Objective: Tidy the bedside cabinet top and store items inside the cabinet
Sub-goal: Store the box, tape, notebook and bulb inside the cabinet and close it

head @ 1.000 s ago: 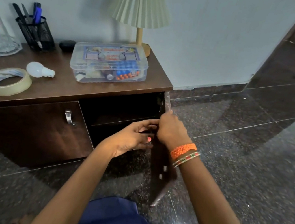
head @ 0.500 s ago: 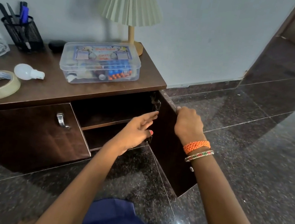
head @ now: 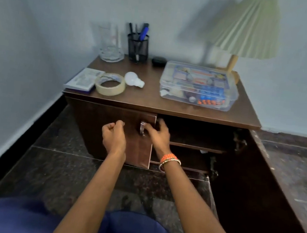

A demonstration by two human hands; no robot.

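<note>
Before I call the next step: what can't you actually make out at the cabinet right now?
Head view only:
- Left door still shut, so that compartment is hidden.
- Open right compartment: too dark to read; a small pale thing under the shelf is unidentifiable.
- Handle: right hand covers it; grip unclear.
- Left hand: curled, palm away; contents unseen.
- Clear box: label blurred.
- Open right door: cut off by the frame's edge.

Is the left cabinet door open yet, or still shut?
Shut. The left door sits flush under the cabinet top, while the right door is swung wide. The right hand is at its handle.
</note>
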